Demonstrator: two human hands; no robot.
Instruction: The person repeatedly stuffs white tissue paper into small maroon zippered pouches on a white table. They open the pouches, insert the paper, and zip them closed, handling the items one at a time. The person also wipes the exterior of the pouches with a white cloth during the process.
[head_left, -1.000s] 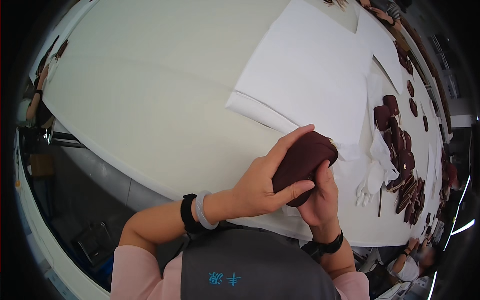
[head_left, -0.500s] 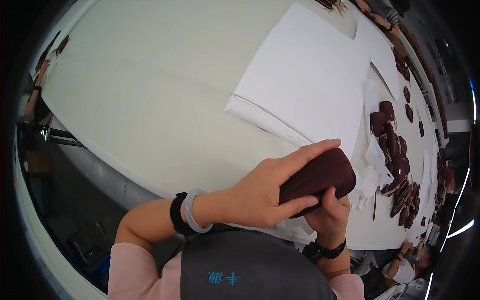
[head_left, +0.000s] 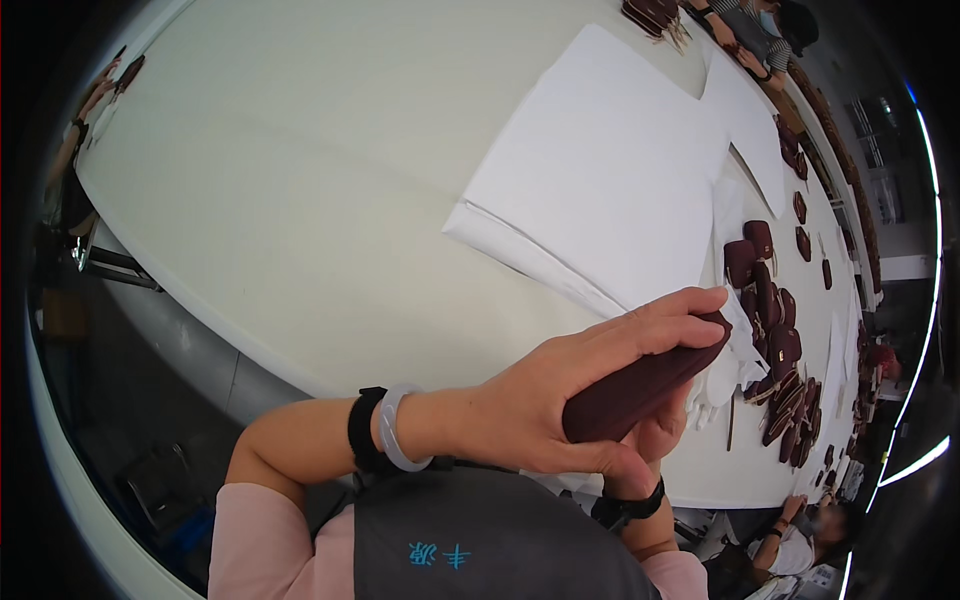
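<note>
A dark maroon zip pouch (head_left: 640, 385) is held tilted above the table's near edge, in front of my body. My left hand (head_left: 545, 400) wraps it, with fingers along its upper side and the palm against its left end. At the pouch's lower side is my right hand (head_left: 660, 435), fingers curled up against it and partly hidden behind it. The zipper does not show from this angle. A pale bangle and a black band circle my left wrist, and a black band is on the right one.
White sheets (head_left: 600, 170) lie on the pale table (head_left: 300, 180) beyond my hands. To the right are several maroon pouches (head_left: 785, 345) in a pile, beside crumpled white material (head_left: 715, 385). Other people's hands show at the far left, upper right (head_left: 750, 65) and lower right (head_left: 790, 508).
The pouch has been turned, so a narrower side now faces up and its far end points up and right. My left fingers have slid over that end; the right hand is more covered.
</note>
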